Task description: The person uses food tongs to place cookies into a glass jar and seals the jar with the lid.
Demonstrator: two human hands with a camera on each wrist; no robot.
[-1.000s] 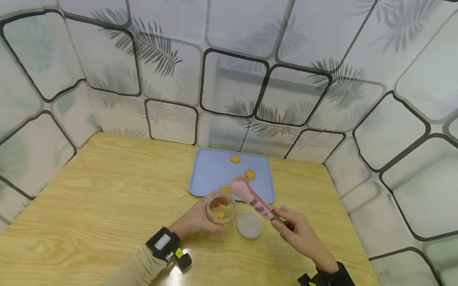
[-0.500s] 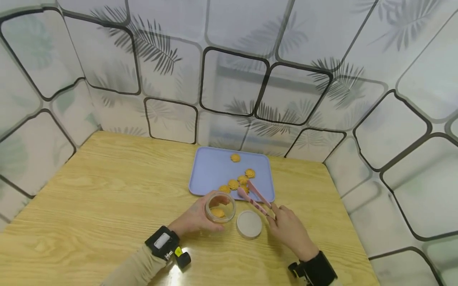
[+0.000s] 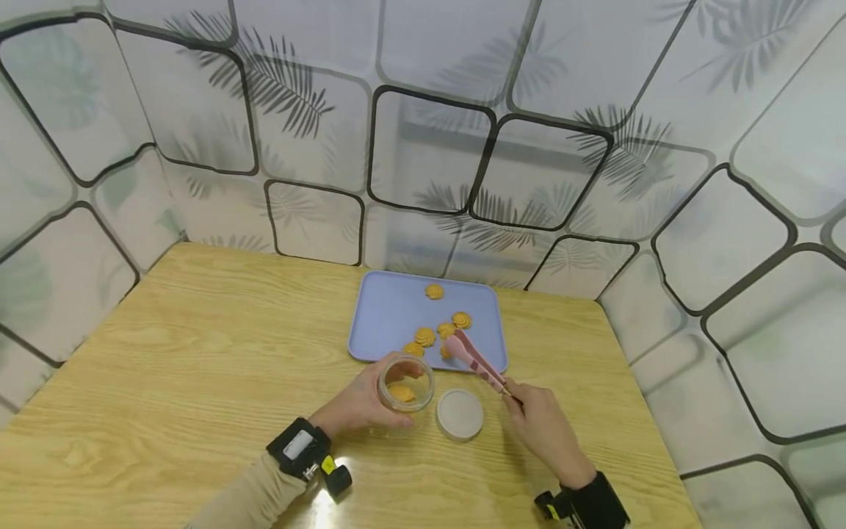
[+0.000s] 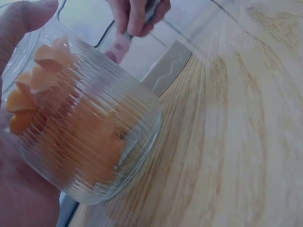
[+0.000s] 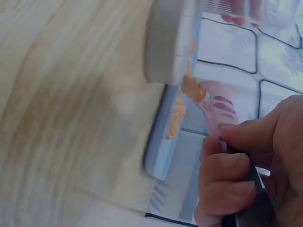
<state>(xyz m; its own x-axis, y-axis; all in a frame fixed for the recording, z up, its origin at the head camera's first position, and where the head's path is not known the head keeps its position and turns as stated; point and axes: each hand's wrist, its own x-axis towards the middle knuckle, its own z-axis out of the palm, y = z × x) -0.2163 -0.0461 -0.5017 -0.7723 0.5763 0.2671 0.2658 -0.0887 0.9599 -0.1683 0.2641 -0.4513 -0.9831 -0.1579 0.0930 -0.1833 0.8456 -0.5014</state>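
My left hand (image 3: 370,400) grips a clear ribbed glass jar (image 4: 137,109), fingers and thumb round its side. The jar is tilted, and several orange-yellow swirled cookies (image 4: 83,137) lie inside. My right hand (image 3: 542,422) holds pink kitchen tongs (image 3: 477,363) with dark handles, pinched between thumb and fingers. In the right wrist view, a cookie (image 5: 193,88) sits at the tongs' tips. In the head view those tips overlap the front right part of the blue tray (image 3: 386,305), where several more cookies (image 3: 425,336) lie.
A round pale lid (image 3: 460,415) lies on the wooden table (image 3: 218,345) between the jar and my right hand, just in front of the tray. One cookie (image 3: 434,292) lies apart near the tray's back edge. Patterned curtain walls (image 3: 317,228) enclose the table's back and sides.
The tongs came down from above the tray's front edge to the cookies with their arms spread, then their arms drew together. My left hand and the jar stay nearly still.
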